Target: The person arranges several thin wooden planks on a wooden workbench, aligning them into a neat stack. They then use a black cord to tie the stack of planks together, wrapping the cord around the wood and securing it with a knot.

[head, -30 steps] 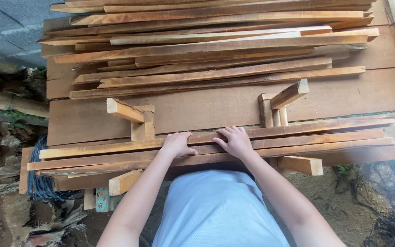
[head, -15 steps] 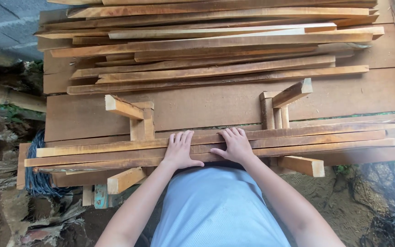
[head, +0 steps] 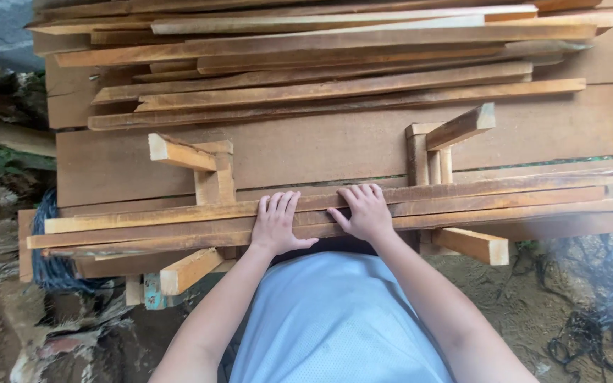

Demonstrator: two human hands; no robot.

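Three long thin wooden slats [head: 505, 200] lie side by side across two small wooden brackets near the front of a wide board table [head: 335, 145]. My left hand [head: 275, 223] rests flat on the slats, fingers spread, just left of centre. Beside it my right hand [head: 363, 211] also presses flat on the slats, fingers together and pointing away. Neither hand is closed around anything. The left bracket [head: 203, 170] and right bracket [head: 441, 145] stick up behind the slats.
A pile of long wooden slats [head: 335, 67] fills the far half of the table. Short block ends [head: 473, 245] jut out under the near edge. Blue rope [head: 51, 266] hangs at the left; dirt ground and dark cord [head: 590, 333] lie at the right.
Both hands have flattened and slid slightly forward onto the front slats, fingers now stretched out. The slats stay in place.
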